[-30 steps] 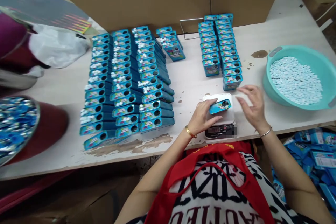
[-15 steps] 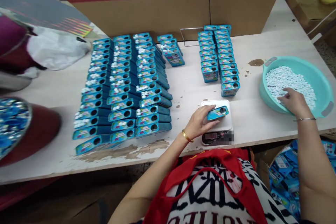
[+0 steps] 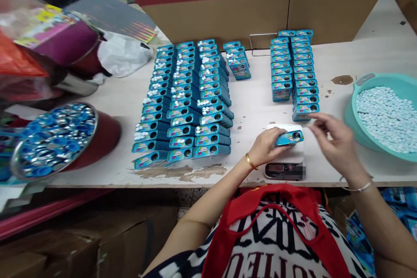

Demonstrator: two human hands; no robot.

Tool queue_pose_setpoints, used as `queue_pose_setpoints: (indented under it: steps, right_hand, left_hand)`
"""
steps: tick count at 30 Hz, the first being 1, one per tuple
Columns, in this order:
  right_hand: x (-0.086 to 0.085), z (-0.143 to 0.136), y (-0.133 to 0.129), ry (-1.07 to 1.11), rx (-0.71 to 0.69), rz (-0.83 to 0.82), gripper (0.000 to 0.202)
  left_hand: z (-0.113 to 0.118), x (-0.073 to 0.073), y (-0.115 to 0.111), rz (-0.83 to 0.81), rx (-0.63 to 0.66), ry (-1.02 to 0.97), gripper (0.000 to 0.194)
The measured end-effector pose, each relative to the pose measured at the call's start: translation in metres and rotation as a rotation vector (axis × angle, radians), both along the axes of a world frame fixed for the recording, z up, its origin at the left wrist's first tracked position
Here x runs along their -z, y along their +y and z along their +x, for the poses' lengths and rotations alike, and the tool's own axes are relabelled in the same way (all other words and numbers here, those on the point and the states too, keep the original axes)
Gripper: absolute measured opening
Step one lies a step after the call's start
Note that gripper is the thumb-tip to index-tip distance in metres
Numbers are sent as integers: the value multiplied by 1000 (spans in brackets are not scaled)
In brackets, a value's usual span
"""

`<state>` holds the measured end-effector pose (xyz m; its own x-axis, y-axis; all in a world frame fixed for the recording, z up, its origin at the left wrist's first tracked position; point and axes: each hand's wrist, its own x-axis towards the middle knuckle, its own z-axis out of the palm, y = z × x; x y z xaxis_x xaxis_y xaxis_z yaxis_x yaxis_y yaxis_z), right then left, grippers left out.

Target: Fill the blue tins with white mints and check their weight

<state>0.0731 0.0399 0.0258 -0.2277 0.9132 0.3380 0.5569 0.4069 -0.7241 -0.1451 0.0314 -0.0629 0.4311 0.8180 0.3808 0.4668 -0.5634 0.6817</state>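
Note:
My left hand [image 3: 265,147] is closed around a blue candy tin [image 3: 289,138] with a dark round opening in its top. The tin is over the white platform of a small digital scale [image 3: 296,157]; whether it touches the platform is hidden. To its right, my right hand [image 3: 337,145] is held in a pinch, with a small pale piece, apparently a white candy [image 3: 310,123], at the fingertips. Similar white candies [image 3: 387,117] fill much of a turquoise basin [image 3: 351,115] farther right.
Rows of blue tins [image 3: 211,140] stand at left, many with white candies on top. Two more columns of tins [image 3: 305,82] stand behind the scale. A red bucket [image 3: 106,137] holds blue and silver pieces. A large cardboard box [image 3: 211,13] borders the back.
My right hand has left the candies in the basin and come left, close to the tin. My left hand keeps hold of the tin. The view has turned left.

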Motion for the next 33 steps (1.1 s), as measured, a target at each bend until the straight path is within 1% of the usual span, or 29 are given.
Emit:
queue_pose_setpoints:
  steps: [1, 2, 3, 5, 7, 9, 11, 13, 15, 16, 18, 21, 23, 24, 26, 28, 29, 30, 31, 33]
  right_hand:
    - [2, -15, -1, -8, -70, -7, 25]
    - [4, -24, -1, -12, -105, -5, 26]
    - [7, -28, 0, -8, -108, -2, 26]
    - [14, -25, 2, 26, -27, 10, 27]
    - [22, -13, 2, 95, 119, 16, 27]
    - [31, 0, -2, 190, 254, -22, 26]
    - [41, 10, -9, 285, 335, -115, 26]
    - [51, 16, -17, 336, 359, -216, 28]
    - [59, 18, -25, 336, 363, -276, 28]
    - [63, 18, -28, 328, 362, -294, 28]
    - [69, 18, -33, 315, 362, -319, 28]
    - [78, 21, -38, 303, 371, -342, 30]
    - [84, 25, -40, 294, 389, -360, 31]
    - [87, 27, -42, 290, 402, -373, 32]
    - [92, 32, -44, 286, 437, -407, 33]
    - [97, 36, -47, 284, 477, -429, 34]
    - [99, 39, -49, 283, 497, -434, 34]
    - [100, 41, -50, 282, 514, -436, 34]
    - [102, 42, -52, 283, 527, -437, 35]
    - [105, 45, -54, 287, 549, -438, 35]
  left_hand:
    - [0, -2, 0, -11, 2, -8, 37]
    - [-1, -4, -1, -25, 4, -17, 37]
    - [-2, -7, 0, -40, 5, -29, 37]
    - [-6, -12, 3, -66, 5, -47, 38]
    - [-12, -16, 14, -78, -21, -29, 37]
    - [-18, -18, 35, -78, -100, 13, 35]
    - [-22, -16, 64, -79, -204, 66, 33]
    - [-20, -11, 95, -96, -266, 123, 32]
    - [-14, -6, 118, -116, -268, 194, 33]
    - [-9, -4, 126, -115, -263, 240, 34]
    - [-1, -4, 134, -67, -274, 355, 34]
    - [1, -12, 144, 79, -306, 473, 45]
    - [-9, -20, 159, 133, -355, 467, 47]
    - [-18, -23, 171, 135, -415, 461, 46]
    - [-40, -28, 198, 91, -601, 490, 41]
    - [-64, -30, 225, 6, -755, 583, 39]
    - [-74, -29, 237, -34, -786, 636, 37]
    - [-82, -27, 246, -66, -787, 681, 35]
    - [-88, -26, 253, -85, -767, 715, 32]
    - [-94, -24, 258, -89, -700, 749, 30]
